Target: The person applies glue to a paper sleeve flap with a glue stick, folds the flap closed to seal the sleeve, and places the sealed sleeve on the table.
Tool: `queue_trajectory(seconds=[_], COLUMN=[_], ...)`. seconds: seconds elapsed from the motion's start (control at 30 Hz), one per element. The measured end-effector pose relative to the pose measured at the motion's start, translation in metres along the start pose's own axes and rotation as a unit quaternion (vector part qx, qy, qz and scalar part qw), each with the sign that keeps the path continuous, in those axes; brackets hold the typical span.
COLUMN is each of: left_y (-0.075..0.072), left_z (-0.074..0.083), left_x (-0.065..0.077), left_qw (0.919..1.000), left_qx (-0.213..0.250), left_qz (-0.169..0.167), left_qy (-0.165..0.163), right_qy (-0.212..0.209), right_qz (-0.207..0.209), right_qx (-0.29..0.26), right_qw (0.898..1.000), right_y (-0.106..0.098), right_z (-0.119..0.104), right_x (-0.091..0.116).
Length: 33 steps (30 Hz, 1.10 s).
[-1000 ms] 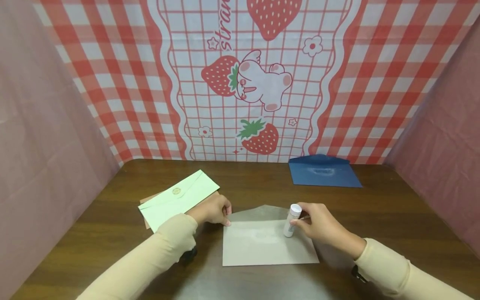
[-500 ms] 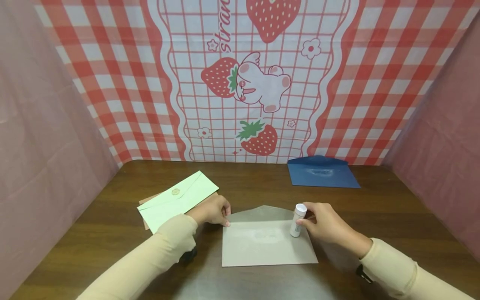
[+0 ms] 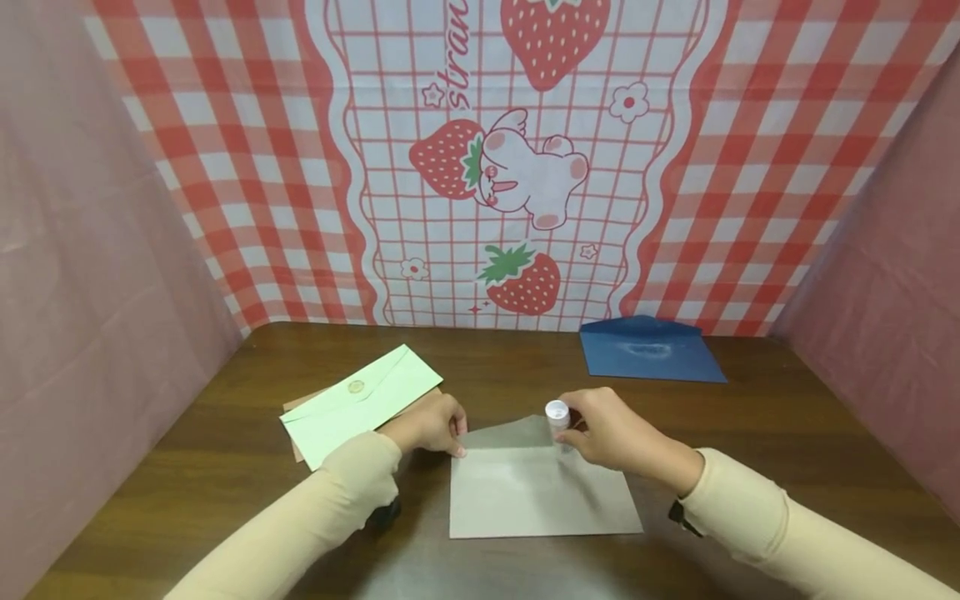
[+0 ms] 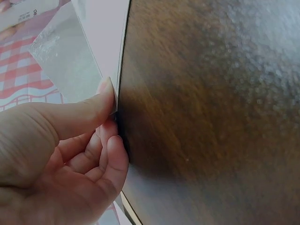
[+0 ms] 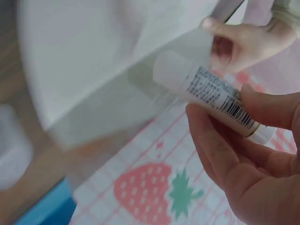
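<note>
A pale grey envelope [image 3: 543,496] lies on the table with its flap [image 3: 502,434] opened away from the person. My left hand [image 3: 437,423] pinches its left corner at the fold; in the left wrist view, the thumb [image 4: 104,91] lies on top of the edge. My right hand [image 3: 618,433] holds a white glue stick [image 3: 558,421] between thumb and fingers, over the right half of the flap. Printed text and a barcode show on the glue stick [image 5: 211,96] in the right wrist view. Whether its tip touches the paper is unclear.
A light green envelope [image 3: 375,400] with a gold seal lies on a brown one [image 3: 298,454] at left. A blue envelope [image 3: 645,357] with a whitish smear lies at the back right. A blurred white object [image 5: 14,145] shows in the right wrist view.
My right hand first slid the glue stick slightly right, then brought it left and farther back, from the envelope's right side onto the flap. The left hand keeps its hold on the corner.
</note>
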<state>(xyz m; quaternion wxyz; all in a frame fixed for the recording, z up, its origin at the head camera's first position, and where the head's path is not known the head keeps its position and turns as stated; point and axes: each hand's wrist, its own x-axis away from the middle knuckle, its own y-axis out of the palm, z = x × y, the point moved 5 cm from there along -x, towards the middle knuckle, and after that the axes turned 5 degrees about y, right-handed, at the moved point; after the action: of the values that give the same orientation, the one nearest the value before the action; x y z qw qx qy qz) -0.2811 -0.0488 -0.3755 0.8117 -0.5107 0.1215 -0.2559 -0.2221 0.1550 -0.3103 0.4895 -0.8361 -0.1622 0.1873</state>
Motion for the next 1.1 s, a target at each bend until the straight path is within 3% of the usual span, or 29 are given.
queue_trajectory(seconds=[0.27,0.5,0.77,1.1], left_y=[0.001,0.003,0.002,0.003], left_z=[-0.002,-0.006,-0.008,-0.010], left_x=[-0.002,-0.003,-0.005,-0.005], left_qw=[0.9997,0.9993,0.9988,0.9986], left_qx=[0.021,0.035,0.043,0.048], left_qz=[-0.009,-0.014,-0.020,-0.023], left_qy=[0.001,-0.007,-0.005,-0.003], right_qy=[-0.027,-0.028,-0.024,0.011], right_qz=[-0.048,-0.039,-0.016,-0.023], right_qx=[-0.049,-0.068,-0.055,-0.053], right_qw=[0.997,0.997,0.998,0.998], right_y=[0.038,0.059,0.063,0.058], right_z=[-0.031,-0.037,-0.036,-0.028], right_x=[-0.025,-0.036,-0.036,-0.029])
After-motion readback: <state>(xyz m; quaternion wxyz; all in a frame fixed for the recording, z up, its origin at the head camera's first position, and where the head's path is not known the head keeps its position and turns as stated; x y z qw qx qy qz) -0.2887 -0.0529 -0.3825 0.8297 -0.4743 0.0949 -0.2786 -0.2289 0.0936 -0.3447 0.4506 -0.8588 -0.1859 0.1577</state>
